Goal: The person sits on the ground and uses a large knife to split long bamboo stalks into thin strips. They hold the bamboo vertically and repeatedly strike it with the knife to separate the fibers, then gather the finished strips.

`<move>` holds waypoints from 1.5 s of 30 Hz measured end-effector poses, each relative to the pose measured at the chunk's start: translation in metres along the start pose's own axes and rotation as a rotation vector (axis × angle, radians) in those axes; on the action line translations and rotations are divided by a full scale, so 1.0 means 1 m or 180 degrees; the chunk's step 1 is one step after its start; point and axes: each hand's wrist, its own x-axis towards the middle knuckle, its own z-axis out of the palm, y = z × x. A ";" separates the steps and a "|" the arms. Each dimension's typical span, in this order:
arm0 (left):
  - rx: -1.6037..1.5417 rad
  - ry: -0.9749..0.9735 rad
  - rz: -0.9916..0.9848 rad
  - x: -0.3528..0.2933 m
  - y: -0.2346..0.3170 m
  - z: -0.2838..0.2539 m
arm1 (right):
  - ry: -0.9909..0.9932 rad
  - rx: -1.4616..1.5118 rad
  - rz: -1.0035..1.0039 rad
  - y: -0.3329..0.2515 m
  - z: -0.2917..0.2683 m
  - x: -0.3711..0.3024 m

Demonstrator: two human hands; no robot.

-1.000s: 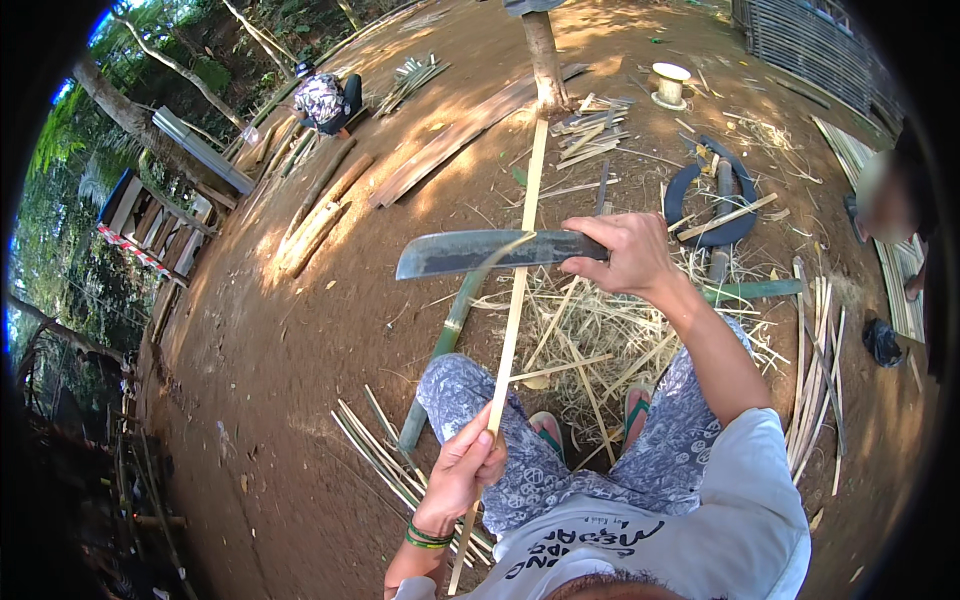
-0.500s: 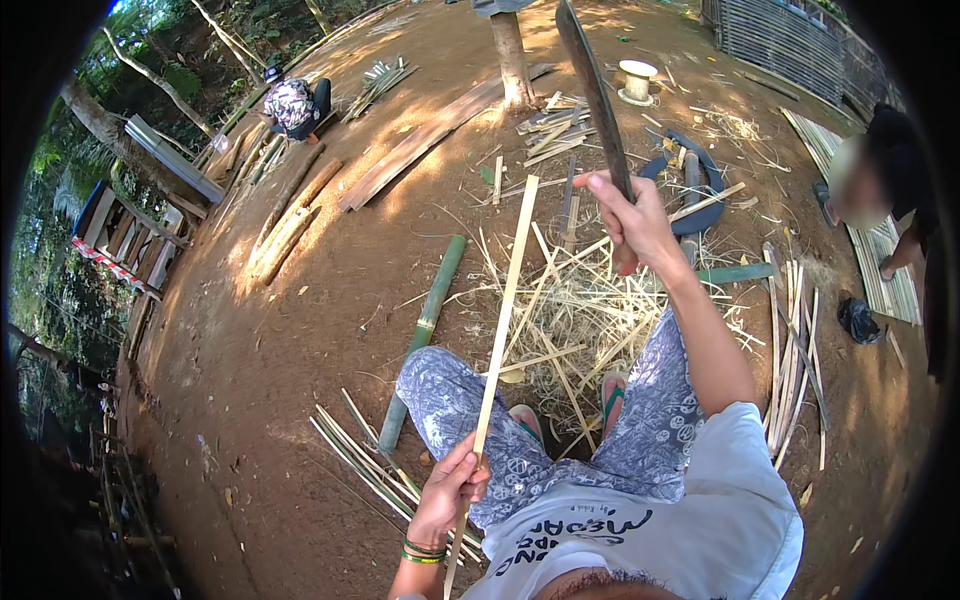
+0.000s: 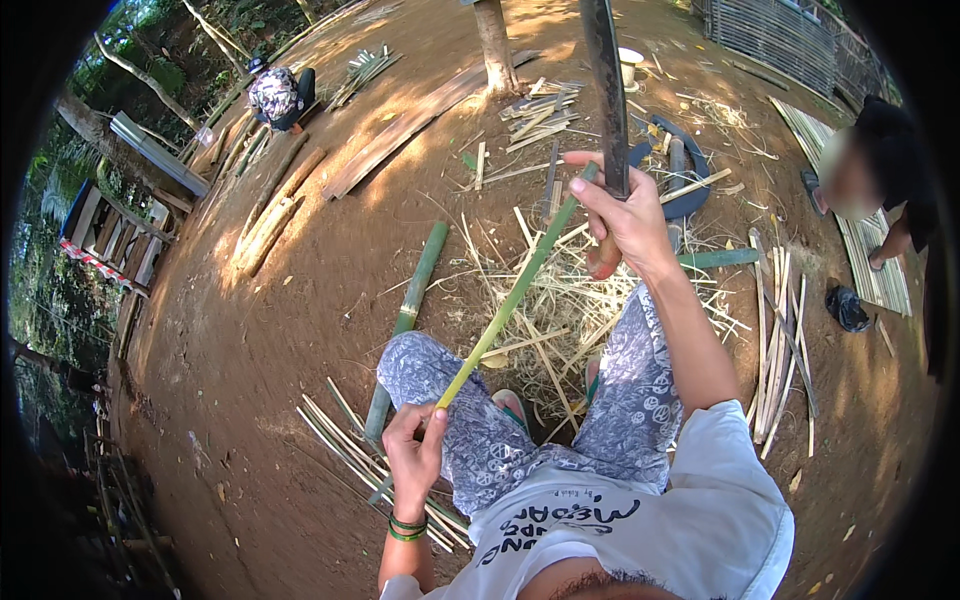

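Observation:
My left hand (image 3: 414, 446) is closed round the lower end of a long bamboo strip (image 3: 512, 294), green side up, slanting across my left knee. My right hand (image 3: 632, 222) grips a machete (image 3: 607, 95) by its brown handle, the dark blade pointing up and away from me. The strip's far end meets the thumb and fingertips of that same hand, beside the base of the blade. Pale bamboo shavings (image 3: 560, 320) lie heaped between my feet, below both hands.
A green bamboo pole (image 3: 420, 275) lies left of my knee, near several split strips (image 3: 335, 440). More strips (image 3: 785, 345) lie at right, by a black plastic bag (image 3: 848, 309). One person (image 3: 880, 165) bends at far right; another (image 3: 278, 95) crouches at far left.
The bamboo strip has turned from its pale face to its green face. Its far end has swung right to meet my right hand. The machete stays in my right hand.

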 end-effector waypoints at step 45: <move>-0.2868 -0.2896 -0.1585 -0.007 0.035 0.145 | -0.0383 -0.3944 0.0421 0.081 -0.077 -0.219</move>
